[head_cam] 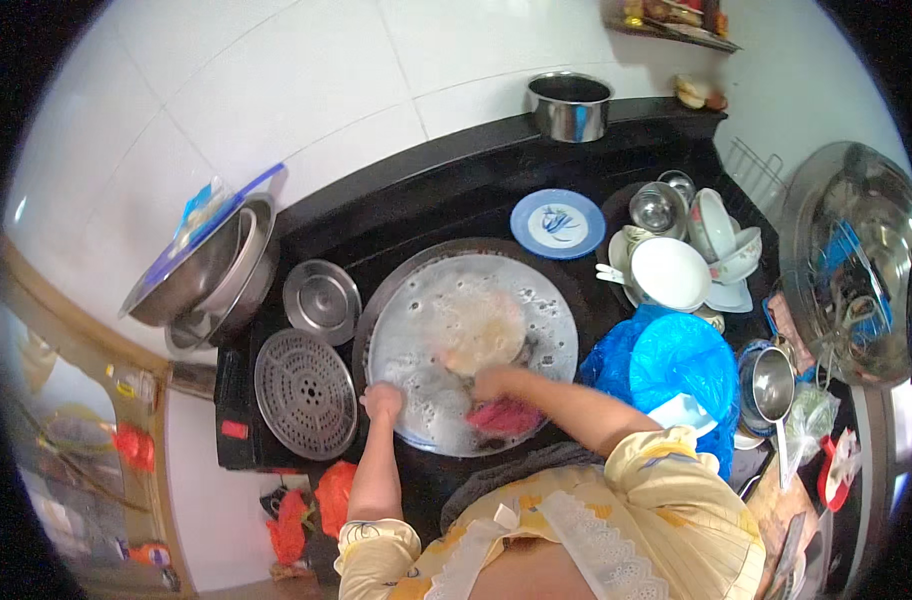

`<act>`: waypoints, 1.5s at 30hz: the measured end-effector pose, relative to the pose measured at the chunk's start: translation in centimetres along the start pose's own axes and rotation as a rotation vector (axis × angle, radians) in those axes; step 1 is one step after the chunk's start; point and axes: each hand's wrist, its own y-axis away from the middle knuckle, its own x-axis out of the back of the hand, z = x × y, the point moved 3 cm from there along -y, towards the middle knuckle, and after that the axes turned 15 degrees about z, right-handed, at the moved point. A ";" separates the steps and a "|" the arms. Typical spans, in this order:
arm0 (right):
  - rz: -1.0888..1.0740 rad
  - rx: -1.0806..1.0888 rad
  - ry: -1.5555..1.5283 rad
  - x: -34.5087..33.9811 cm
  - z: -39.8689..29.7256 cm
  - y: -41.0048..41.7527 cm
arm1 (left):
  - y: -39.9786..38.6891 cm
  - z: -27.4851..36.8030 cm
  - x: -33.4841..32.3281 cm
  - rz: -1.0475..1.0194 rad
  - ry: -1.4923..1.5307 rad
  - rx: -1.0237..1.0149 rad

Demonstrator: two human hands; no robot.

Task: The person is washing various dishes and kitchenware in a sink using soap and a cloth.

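Observation:
A large round metal basin [564, 319] of soapy water sits in front of me, with foam and bubbles over its surface. My left hand [383, 403] grips the basin's left rim. Inside the basin, my right hand [497, 384] is blurred by motion; what its fingers hold is unclear. A pinkish-red cloth [504, 418] lies in the water just below that hand. Beyond it, a pale, brownish round thing [486, 330] shows blurred among the suds; its kind cannot be told.
Left of the basin lie a perforated steamer plate [306, 394] and a metal lid [322, 301]. A blue-rimmed plate [558, 223] is behind; stacked bowls [669, 274] and a blue plastic bag [681, 352] stand right. Metal bowls [200, 277] lean against the left wall. A steel pot [570, 112] sits on the ledge.

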 end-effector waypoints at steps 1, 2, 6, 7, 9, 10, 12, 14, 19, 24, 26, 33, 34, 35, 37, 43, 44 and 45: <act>-0.007 -0.125 -0.040 -1.9 -1.1 1.2 | 0.0 0.1 -0.2 -0.027 -0.114 -0.007; -0.054 -0.134 -0.079 -1.8 -2.9 3.0 | 0.1 0.0 -0.5 -0.056 -0.227 -0.012; -0.063 -0.094 -0.029 -3.9 -3.2 5.3 | 0.1 2.0 0.5 -0.005 -0.089 0.259; -0.060 -0.091 -0.028 -4.2 -3.4 5.1 | -0.3 0.8 0.4 -0.041 -0.064 0.392; -0.131 -0.194 0.029 -5.1 -2.7 4.9 | -0.3 0.7 0.4 -0.084 -0.038 0.512; -0.123 -0.213 0.023 -5.6 -1.7 4.8 | 0.1 2.2 1.5 -0.117 -0.058 0.506; -0.022 -0.232 -0.006 -6.4 -0.7 4.7 | 0.2 2.7 1.7 -0.147 -0.082 0.504; -0.028 -0.256 -0.041 -6.2 -0.7 4.7 | -0.2 0.8 0.2 -0.244 -0.080 0.335; 0.103 -0.106 -0.036 -6.1 -0.6 4.6 | -0.1 -3.1 -2.6 -0.207 0.543 0.447; 0.195 -0.384 -0.184 -6.6 2.3 3.9 | 2.6 -1.3 -2.9 -0.313 1.404 0.840; 0.191 -0.360 -0.214 -7.1 2.3 3.7 | 3.7 -1.9 -2.9 -0.259 1.367 0.826; 0.360 -0.266 -0.088 -7.2 3.6 4.1 | 4.6 0.9 -0.6 -0.084 1.181 0.665; 0.346 -0.298 -0.073 -7.1 3.4 4.0 | 4.5 0.5 -0.5 0.001 1.173 0.644; 0.347 -0.290 -0.078 -7.0 3.0 3.9 | 4.3 0.0 -0.4 0.010 1.169 0.643; 0.418 -0.249 -0.065 -7.1 4.1 3.9 | 3.9 2.2 1.6 0.101 0.963 0.579; 0.400 -0.296 -0.066 -5.9 3.2 4.2 | 3.6 5.3 7.9 0.267 0.439 0.271; 0.403 -0.295 -0.069 -5.7 3.0 4.5 | 3.8 6.2 9.2 0.274 0.370 0.222; 0.416 -0.293 -0.057 -5.5 2.5 4.8 | 4.1 6.6 10.4 0.280 0.367 0.221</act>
